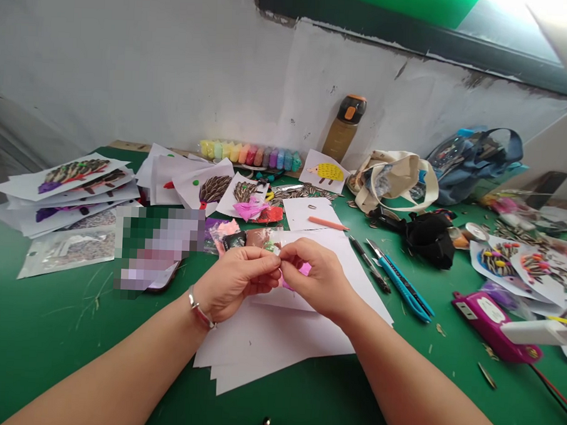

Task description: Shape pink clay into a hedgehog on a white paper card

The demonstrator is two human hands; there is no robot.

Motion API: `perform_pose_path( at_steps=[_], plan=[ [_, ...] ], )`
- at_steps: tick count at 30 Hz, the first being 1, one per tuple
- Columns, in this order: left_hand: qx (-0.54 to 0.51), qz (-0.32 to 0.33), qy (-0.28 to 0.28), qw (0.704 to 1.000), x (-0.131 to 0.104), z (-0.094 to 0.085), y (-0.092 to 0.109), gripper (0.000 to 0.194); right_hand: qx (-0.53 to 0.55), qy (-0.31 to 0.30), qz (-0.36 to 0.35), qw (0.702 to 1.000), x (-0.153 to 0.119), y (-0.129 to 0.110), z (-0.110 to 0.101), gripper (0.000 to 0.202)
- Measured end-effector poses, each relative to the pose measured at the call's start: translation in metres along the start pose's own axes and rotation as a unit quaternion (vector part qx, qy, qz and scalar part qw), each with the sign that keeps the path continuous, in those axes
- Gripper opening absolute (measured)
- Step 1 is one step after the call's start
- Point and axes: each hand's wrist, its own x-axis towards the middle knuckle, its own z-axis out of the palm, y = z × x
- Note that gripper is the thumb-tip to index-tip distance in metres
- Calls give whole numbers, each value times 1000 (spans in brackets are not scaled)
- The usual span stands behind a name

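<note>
My left hand (236,285), with a silver bracelet at the wrist, is closed in a pinch. Its thumb and fingertip meet those of my right hand (316,276), closed in the same way. Whatever lies between the fingertips is too small or too hidden to make out. Bright pink-purple material (290,278) shows behind the right fingers; I cannot tell whether it is held. Both hands are above a stack of white paper (277,347). Just beyond them lie a black clay packet (235,240) and a brown clay packet (258,238).
Right of the paper lie a black pen (370,264) and a blue utility knife (405,283). Hedgehog pictures made with seeds (73,172) are piled at left. A clay set (251,155), a bottle (344,130) and a cloth bag (395,176) stand behind.
</note>
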Motion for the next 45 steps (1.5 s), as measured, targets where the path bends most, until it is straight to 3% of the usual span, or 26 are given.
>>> perform_pose_path(
  at_steps=[5,9,25,38,45],
  plan=[
    [-14,3,25,1000,1,-2,2,31,141,-6,121,983,3,-2,-3,11],
    [-23,-4,42,999,1,-4,2,30,228,-20,172,958,4,-4,-6,4],
    [-32,18,17,999,0,-5,0,30,287,-31,197,937,5,1,-7,10],
    [-3,27,-9,1000,-1,-6,-3,27,271,-35,183,944,4,-2,-2,5],
    [-22,13,28,999,0,-4,-2,30,357,-27,208,910,5,4,-7,11]
  ],
)
